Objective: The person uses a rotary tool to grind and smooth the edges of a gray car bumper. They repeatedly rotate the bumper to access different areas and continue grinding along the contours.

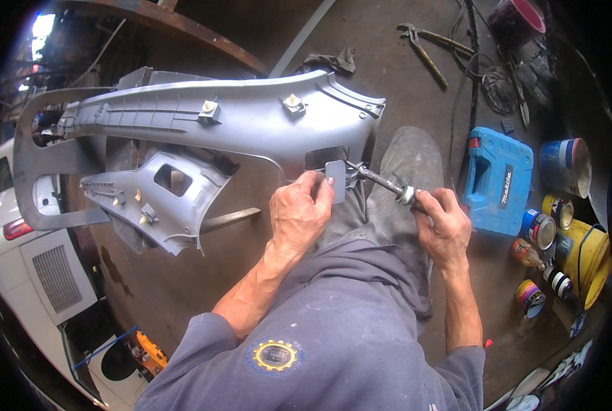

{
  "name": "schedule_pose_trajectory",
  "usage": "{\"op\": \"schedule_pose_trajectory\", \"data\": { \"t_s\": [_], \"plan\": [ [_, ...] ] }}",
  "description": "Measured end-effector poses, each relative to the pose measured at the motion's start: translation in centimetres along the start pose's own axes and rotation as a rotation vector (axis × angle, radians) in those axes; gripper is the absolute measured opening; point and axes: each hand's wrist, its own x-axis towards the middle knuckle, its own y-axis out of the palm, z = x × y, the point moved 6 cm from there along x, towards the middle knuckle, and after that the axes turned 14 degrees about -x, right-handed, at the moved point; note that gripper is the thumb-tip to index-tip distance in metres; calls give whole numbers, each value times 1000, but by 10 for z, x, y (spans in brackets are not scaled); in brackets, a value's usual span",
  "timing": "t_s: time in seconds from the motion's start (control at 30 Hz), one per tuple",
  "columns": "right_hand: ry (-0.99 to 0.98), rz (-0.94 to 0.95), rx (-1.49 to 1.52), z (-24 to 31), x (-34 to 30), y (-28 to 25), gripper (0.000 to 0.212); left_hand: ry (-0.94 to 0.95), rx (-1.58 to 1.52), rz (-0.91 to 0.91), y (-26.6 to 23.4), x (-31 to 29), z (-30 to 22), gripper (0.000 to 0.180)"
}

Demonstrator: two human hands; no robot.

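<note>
Between my left hand's (297, 209) thumb and fingers is a small flat grey plastic piece (334, 183), held upright. My right hand (445, 225) grips what looks like a soldering iron (386, 182), with a metal barrel and a pale collar; its handle is mostly hidden in my fingers. The thin tip points left, close to the dark cutout at the near right end of a long silver-grey plastic trim panel (251, 103); whether it touches I cannot tell. That panel carries two cream clips. A smaller silver trim piece (182, 212) with a rectangular opening lies nearer, to the left.
A blue tool case (499, 183) stands right of my knee, beside several paint cans (539, 229) and a yellow bucket (589, 257). Pliers (426, 55) and cables lie far right on the floor. A metal frame (28, 164) and a white vehicle (42, 253) are left.
</note>
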Motion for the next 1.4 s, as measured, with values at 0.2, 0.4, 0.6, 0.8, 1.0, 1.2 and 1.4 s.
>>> {"op": "schedule_pose_trajectory", "data": {
  "t_s": [0.2,0.4,0.6,0.8,1.0,1.2,1.4],
  "plan": [
    [-12,26,-12,-2,0,2,39,12,-30,-3,1,-2,2,20],
    [-27,42,-16,1,3,-1,39,76,-70,-39,0,-5,2,14],
    [-24,57,-16,1,1,-2,39,62,-99,-18,-1,-8,5,19],
    [-20,45,-5,1,0,-3,38,-10,-172,16,0,-8,7,22],
    [-12,29,5,1,-1,-3,37,-74,-285,44,3,-9,13,22],
    [-1,34,13,2,-3,-3,38,-100,-402,44,5,-9,15,21],
    [10,42,19,2,-3,-4,39,-104,-403,50,4,-8,12,23]
  ]
}}
